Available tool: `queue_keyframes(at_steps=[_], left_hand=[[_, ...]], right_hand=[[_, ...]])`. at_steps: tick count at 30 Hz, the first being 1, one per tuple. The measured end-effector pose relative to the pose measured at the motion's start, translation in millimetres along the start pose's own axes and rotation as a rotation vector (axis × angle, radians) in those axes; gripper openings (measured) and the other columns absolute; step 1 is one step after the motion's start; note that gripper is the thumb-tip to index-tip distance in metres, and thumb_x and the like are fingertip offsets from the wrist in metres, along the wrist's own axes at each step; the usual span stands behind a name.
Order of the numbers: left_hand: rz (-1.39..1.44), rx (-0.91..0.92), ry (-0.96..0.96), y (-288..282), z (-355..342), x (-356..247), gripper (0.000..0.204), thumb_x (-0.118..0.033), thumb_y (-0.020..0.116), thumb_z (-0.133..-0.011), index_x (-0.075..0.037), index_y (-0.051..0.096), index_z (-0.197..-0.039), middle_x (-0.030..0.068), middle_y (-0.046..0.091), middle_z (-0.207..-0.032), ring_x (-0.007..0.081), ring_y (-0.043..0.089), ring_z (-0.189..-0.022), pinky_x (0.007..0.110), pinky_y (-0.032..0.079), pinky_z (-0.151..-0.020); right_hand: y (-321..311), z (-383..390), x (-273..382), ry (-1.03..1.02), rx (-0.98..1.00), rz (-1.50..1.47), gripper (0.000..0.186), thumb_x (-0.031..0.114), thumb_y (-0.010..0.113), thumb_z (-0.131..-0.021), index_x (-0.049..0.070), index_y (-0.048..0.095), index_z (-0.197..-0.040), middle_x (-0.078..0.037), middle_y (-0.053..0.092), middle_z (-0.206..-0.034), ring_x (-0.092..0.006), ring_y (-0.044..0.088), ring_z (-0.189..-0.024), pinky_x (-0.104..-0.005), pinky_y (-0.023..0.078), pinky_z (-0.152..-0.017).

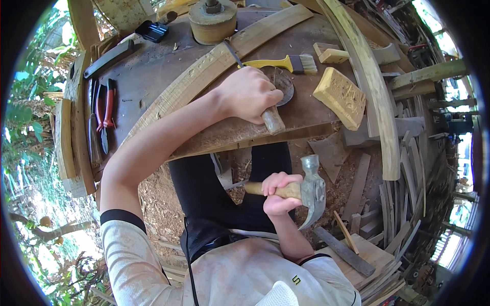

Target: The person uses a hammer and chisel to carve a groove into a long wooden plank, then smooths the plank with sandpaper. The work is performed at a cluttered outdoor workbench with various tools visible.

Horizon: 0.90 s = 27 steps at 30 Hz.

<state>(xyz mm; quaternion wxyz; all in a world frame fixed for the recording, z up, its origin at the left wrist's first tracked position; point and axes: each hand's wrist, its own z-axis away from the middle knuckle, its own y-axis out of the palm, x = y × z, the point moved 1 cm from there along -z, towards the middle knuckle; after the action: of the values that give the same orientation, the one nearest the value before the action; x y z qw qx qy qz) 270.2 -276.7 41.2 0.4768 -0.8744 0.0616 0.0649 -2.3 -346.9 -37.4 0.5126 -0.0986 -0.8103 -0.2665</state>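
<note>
My left hand [251,95] is closed around a chisel [272,121] with a wooden handle, whose butt sticks out below the fist. The chisel's narrow metal blade points away from me and meets a long pale wooden board [204,71] lying across the workbench; whether its edge bites in, I cannot tell. Over my lap, my right hand [280,194] grips a claw hammer [312,191] by its wooden handle, the metal head to the right. Beside the left fist are a yellow-handled paintbrush [275,63] and a round metal dish [284,85], partly hidden by the hand.
Red-handled pliers [107,109] lie on the workbench [168,56] at left. A round wooden block with a bolt [212,23] stands at the back. A rough wood block [341,98] and long curved timber [375,86] are at right. Wood strips [403,173] and shavings litter the ground.
</note>
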Motion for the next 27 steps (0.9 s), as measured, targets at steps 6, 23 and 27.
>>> queue_keyframes(at_steps=[6, 23, 27], left_hand=[[0.015, -0.023, 0.034, 1, 5, 5, 0.031, -0.026, 0.086, -0.065, -0.011, 0.060, -0.075, 0.0048, 0.063, -0.067, 0.0297, 0.067, -0.065, 0.043, 0.053, -0.060], [0.116, -0.135, 0.159, -6, 6, 1, 0.032, -0.033, 0.087, -0.068, -0.015, 0.061, -0.073, 0.0008, 0.061, -0.068, 0.0259, 0.065, -0.064, 0.039, 0.051, -0.059], [0.145, -0.174, 0.136, -9, 4, -1, 0.030, -0.032, 0.086, -0.067, -0.016, 0.061, -0.071, -0.0010, 0.061, -0.067, 0.0248, 0.065, -0.063, 0.038, 0.050, -0.058]], right_hand=[[0, -13, 22, 0.301, 0.072, 0.081, 0.077, 0.084, 0.039, -0.102, 0.007, 0.045, -0.100, -0.002, 0.044, -0.067, -0.0122, 0.042, -0.046, -0.0267, 0.038, -0.041], [-2, -6, 54, 0.274, 0.123, 0.104, 0.077, 0.085, 0.043, -0.100, 0.008, 0.045, -0.100, -0.003, 0.045, -0.067, -0.0127, 0.042, -0.045, -0.0270, 0.037, -0.039], [-5, 6, 49, -0.027, 0.136, 0.043, 0.079, 0.086, 0.041, -0.099, 0.008, 0.044, -0.101, -0.003, 0.045, -0.065, -0.0133, 0.042, -0.045, -0.0274, 0.037, -0.039]])
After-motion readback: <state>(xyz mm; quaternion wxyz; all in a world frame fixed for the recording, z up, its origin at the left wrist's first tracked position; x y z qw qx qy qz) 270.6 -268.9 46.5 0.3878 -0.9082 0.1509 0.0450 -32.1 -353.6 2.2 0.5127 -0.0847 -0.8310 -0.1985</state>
